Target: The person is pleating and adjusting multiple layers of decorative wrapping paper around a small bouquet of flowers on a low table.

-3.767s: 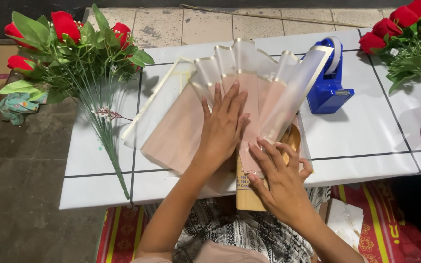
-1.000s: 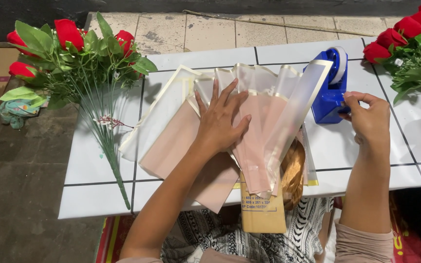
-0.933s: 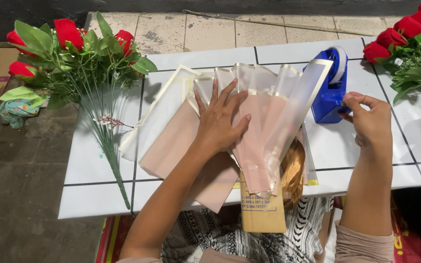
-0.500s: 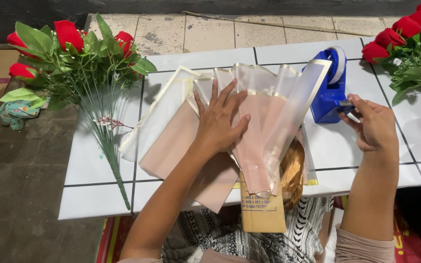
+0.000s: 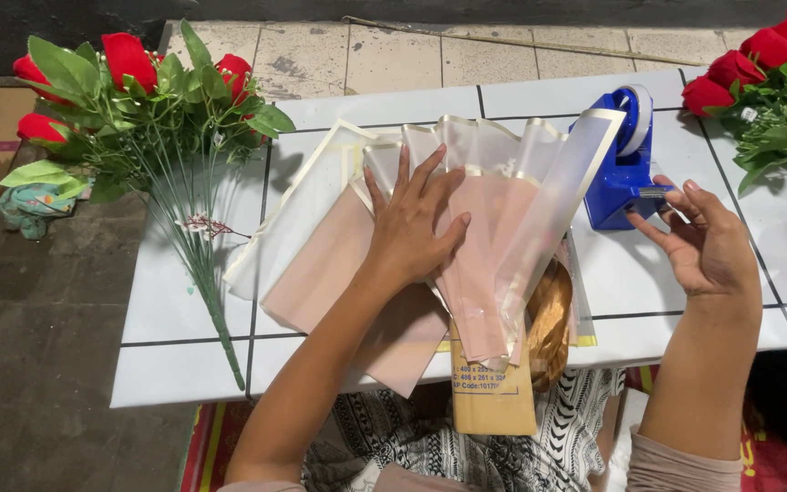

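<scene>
Several sheets of translucent pink wrapping paper point(image 5: 466, 237) with pale gold edges are already fanned out in pleats on the white tiled table point(image 5: 166, 310), their narrow ends gathered at the near edge over a tan paper packet point(image 5: 494, 401) that hangs off the table toward you. Your left hand point(image 5: 412, 228) lies flat on the fan, fingers spread, pinning the pleats in place rather than gripping anything.

Your right hand point(image 5: 708, 241) is out to the right at the blue tape dispenser point(image 5: 626, 169), thumb and forefinger nearly closed at its cutting edge (whether a strip of tape is pinched between them I cannot tell, the tape being clear and the gap small).

So, judging from how things lie, the folding and fanning looks done, and the fixing of the gathered end looks not yet done: no tape shows on the paper. The flowers are untouched as well. One bunch of red artificial roses point(image 5: 129, 100) lies on the far left corner of the table with its stems point(image 5: 202, 273) pointing near, well apart from the paper, and a second bunch of red roses point(image 5: 767, 82) sits at the far right. A crumpled gold ribbon or foil point(image 5: 548, 319) peeks out beneath the fan at the near right.
</scene>
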